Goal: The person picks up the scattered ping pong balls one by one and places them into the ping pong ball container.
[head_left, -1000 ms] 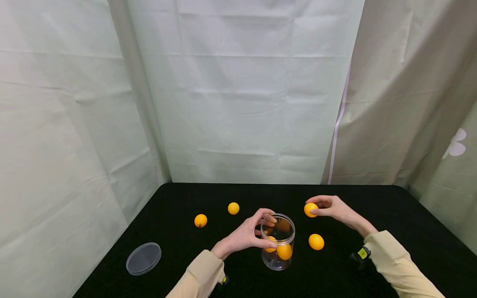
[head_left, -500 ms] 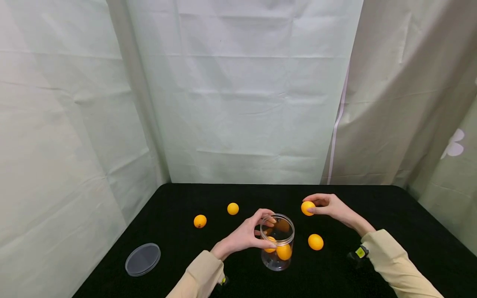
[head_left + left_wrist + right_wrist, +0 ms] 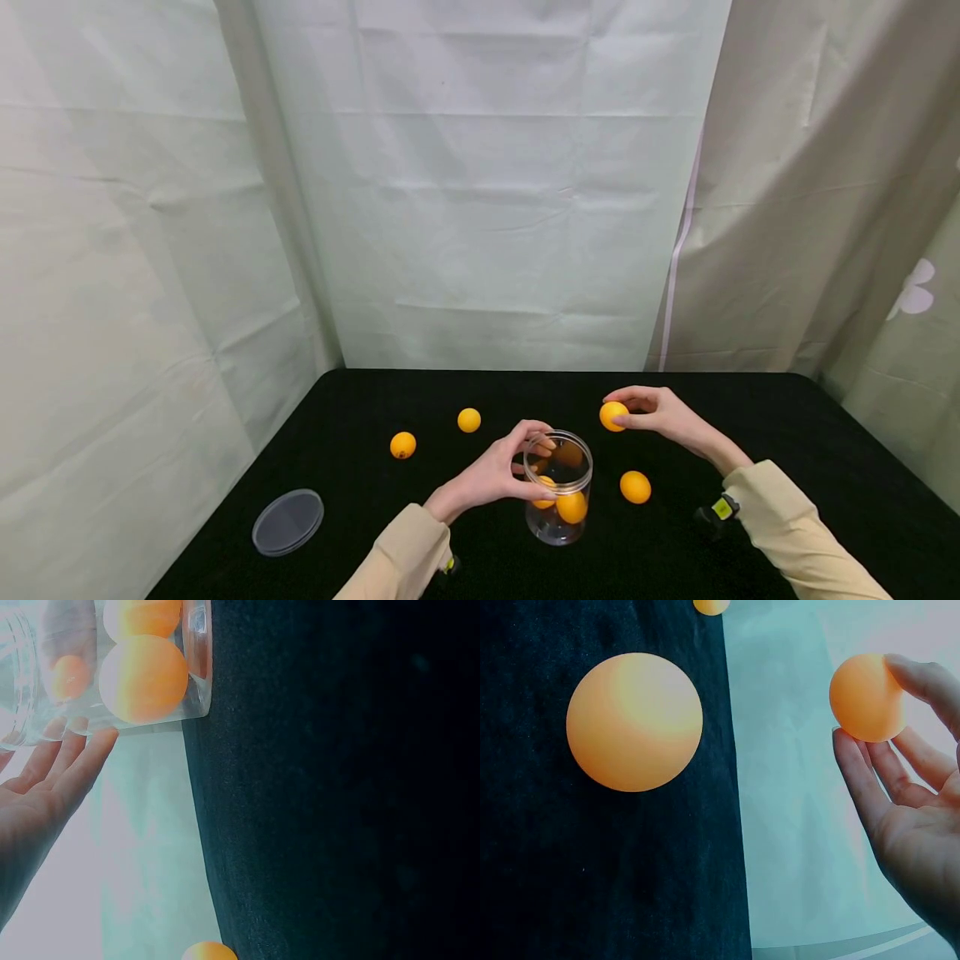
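A clear open-topped jar (image 3: 553,533) stands on the black table, and my left hand (image 3: 492,475) grips it around the upper part, thumb in front and fingers behind. Inside lie at least two orange ping-pong balls (image 3: 572,507), seen larger through the jar wall in the left wrist view. To the jar's right and farther back, my right hand (image 3: 663,417) pinches another orange ping-pong ball (image 3: 861,697) between thumb and fingertips, above the table. Below that hand, a loose ping-pong ball (image 3: 635,487) rests on the table just right of the jar.
Two more ping-pong balls, one with a dark mark (image 3: 402,445) and one plain (image 3: 469,420), lie left of the jar toward the back. A round translucent lid (image 3: 288,522) lies at the table's left. Pale curtains (image 3: 487,208) hang behind the table (image 3: 360,533).
My right hand has moved a little to the left and slightly up, carrying its ping-pong ball nearer the jar. My left hand and the jar have stayed in place.
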`<act>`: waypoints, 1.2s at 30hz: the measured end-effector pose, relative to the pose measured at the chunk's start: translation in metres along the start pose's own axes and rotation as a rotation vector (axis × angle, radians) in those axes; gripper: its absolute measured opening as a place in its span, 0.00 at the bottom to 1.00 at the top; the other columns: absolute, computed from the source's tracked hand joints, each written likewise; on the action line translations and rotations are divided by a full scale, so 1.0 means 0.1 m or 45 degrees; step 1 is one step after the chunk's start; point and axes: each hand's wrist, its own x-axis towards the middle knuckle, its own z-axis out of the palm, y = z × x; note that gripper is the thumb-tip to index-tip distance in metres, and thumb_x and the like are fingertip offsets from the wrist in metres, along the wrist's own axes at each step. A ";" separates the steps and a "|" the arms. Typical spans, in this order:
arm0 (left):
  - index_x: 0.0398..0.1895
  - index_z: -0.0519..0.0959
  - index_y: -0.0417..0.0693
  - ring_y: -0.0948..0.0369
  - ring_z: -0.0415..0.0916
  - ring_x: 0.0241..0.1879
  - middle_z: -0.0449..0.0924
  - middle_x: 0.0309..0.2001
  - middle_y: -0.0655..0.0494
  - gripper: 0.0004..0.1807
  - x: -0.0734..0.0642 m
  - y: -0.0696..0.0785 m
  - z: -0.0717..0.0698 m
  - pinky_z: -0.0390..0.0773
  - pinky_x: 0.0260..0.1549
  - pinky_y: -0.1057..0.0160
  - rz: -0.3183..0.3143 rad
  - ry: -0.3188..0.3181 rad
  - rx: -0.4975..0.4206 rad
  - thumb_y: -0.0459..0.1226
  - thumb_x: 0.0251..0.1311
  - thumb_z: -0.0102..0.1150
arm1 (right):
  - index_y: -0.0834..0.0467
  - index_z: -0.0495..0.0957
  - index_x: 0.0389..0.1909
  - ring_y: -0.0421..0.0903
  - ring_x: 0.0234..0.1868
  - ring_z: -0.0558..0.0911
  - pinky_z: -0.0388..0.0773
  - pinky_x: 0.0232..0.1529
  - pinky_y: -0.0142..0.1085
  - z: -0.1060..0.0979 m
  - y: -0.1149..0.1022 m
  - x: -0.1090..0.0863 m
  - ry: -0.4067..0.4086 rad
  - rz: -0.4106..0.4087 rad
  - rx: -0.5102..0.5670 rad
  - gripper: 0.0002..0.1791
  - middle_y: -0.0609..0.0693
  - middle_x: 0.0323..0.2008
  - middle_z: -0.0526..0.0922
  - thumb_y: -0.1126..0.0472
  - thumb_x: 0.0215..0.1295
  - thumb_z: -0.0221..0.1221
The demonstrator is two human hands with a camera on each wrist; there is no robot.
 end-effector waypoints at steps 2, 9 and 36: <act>0.60 0.57 0.56 0.52 0.65 0.53 0.66 0.53 0.56 0.34 0.00 0.00 0.00 0.71 0.43 0.60 0.001 -0.003 -0.004 0.41 0.51 0.62 | 0.64 0.69 0.54 0.56 0.43 0.75 0.69 0.44 0.49 0.00 -0.01 0.00 0.000 -0.003 -0.012 0.21 0.57 0.44 0.76 0.60 0.61 0.56; 0.59 0.57 0.56 0.51 0.65 0.53 0.66 0.53 0.55 0.32 0.01 0.00 0.00 0.71 0.43 0.60 0.007 -0.005 -0.013 0.38 0.52 0.61 | 0.62 0.70 0.54 0.55 0.42 0.76 0.69 0.44 0.49 0.03 -0.06 0.02 -0.012 -0.034 -0.027 0.19 0.56 0.44 0.76 0.60 0.62 0.55; 0.61 0.56 0.45 0.44 0.63 0.53 0.64 0.54 0.44 0.35 -0.05 0.24 0.00 0.71 0.43 0.60 -0.030 -0.017 -0.025 0.35 0.51 0.61 | 0.65 0.68 0.54 0.58 0.45 0.74 0.69 0.44 0.50 0.13 -0.23 0.07 -0.043 -0.133 -0.034 0.20 0.56 0.45 0.75 0.62 0.63 0.55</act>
